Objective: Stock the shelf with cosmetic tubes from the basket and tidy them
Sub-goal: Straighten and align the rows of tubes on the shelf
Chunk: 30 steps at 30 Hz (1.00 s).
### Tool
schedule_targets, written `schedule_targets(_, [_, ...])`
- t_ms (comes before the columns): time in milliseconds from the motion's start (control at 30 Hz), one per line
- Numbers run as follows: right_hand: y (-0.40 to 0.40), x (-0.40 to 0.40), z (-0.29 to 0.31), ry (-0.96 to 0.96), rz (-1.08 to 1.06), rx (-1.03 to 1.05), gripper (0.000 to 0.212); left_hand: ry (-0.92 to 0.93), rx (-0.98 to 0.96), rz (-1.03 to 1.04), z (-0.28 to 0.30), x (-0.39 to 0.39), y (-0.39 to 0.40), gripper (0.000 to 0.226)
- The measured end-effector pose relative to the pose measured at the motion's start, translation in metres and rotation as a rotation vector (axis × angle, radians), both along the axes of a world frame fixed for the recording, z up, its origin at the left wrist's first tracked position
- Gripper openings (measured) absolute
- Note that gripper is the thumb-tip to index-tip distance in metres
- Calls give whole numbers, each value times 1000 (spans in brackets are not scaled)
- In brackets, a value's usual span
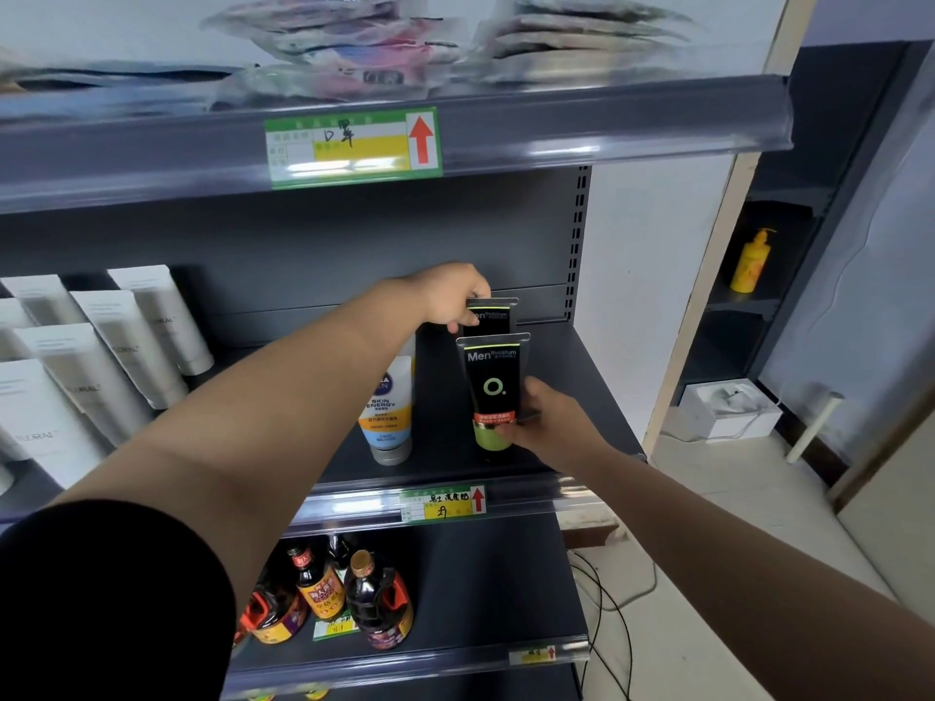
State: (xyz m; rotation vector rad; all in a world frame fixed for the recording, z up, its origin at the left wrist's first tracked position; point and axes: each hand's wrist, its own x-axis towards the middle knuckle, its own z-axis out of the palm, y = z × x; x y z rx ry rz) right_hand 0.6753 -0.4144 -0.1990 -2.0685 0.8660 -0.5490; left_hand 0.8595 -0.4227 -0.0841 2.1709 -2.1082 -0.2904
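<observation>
Two black-and-green cosmetic tubes stand cap-down on the right part of the dark middle shelf (582,397). My left hand (453,296) reaches to the back and pinches the top of the rear tube (493,317). My right hand (549,422) grips the lower half of the front tube (493,392), fingers behind it and thumb on its green cap. A white, orange and blue tube (387,412) stands just left of them, partly behind my left forearm. The basket is out of view.
Several white tubes (96,356) lean in rows on the shelf's left side. Dark sauce bottles (354,594) fill the shelf below. Flat packets (354,43) lie on the top shelf. At the right are a yellow pump bottle (751,263), a white box (728,409) and floor cables (614,599).
</observation>
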Motion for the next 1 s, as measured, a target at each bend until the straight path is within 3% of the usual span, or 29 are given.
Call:
schedule_targets(100, [1, 0, 0, 6, 5, -9, 45, -47, -9, 14, -1, -2, 0, 9])
schedule_targets(200, [1, -1, 0, 3, 3, -11, 45, -55, -18, 12, -2, -3, 2, 30])
schedule_targets(367, [1, 0, -1, 22, -3, -24, 45, -41, -24, 5, -3, -5, 5, 7])
schedule_targets(500, [0, 0, -2, 41, -7, -34, 45, -33, -31, 7, -3, -6, 7, 3])
schedule_targets(667, [6, -6, 9, -18, -44, -70, 62, -12, -54, 63, -4, -4, 11, 27])
schedule_targets(733, [9, -10, 24, -97, -121, -193, 67, 40, -113, 109, 3, -2, 18, 33])
schedule_targets(867, [15, -11, 63, -157, -191, -558, 53, 66, -320, 215, 22, 10, 47, 29])
schedule_targets(1000, [32, 9, 97, -54, -78, -818, 43, -110, -450, 377, 31, 22, 95, 31])
